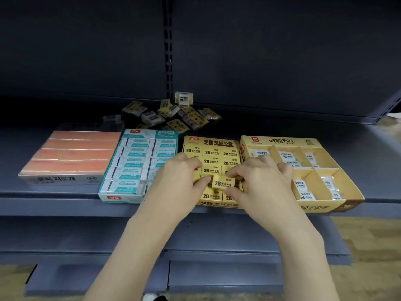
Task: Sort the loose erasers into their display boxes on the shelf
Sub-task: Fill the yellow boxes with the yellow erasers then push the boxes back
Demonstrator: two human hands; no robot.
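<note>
Four display boxes stand in a row along the front of a dark grey shelf (65, 205). Farthest to your left is an orange box (71, 155) filled with long orange bars. Just beside it, a teal and white box (138, 164) is packed with white erasers in teal sleeves. Behind these two, against the back wall, a loose pile of wrapped erasers (173, 116) lies scattered, yellow and white ones mixed, well apart from your hands.

Your left hand (175, 181) reaches over the near corner of the teal box, fingers curled, thumb and fingertips pinching the left end of a yellow eraser (223, 184) marked 2B. Your right hand (262, 181) pinches its right end the same way. The eraser sits just above the front rows of the yellow box (217, 142), which is nearly full of matching yellow 2B erasers.

Farthest right, a tan divided box (351, 198) holds a few white wrapped erasers in several of its compartments, your right hand covering part of its left side.
</note>
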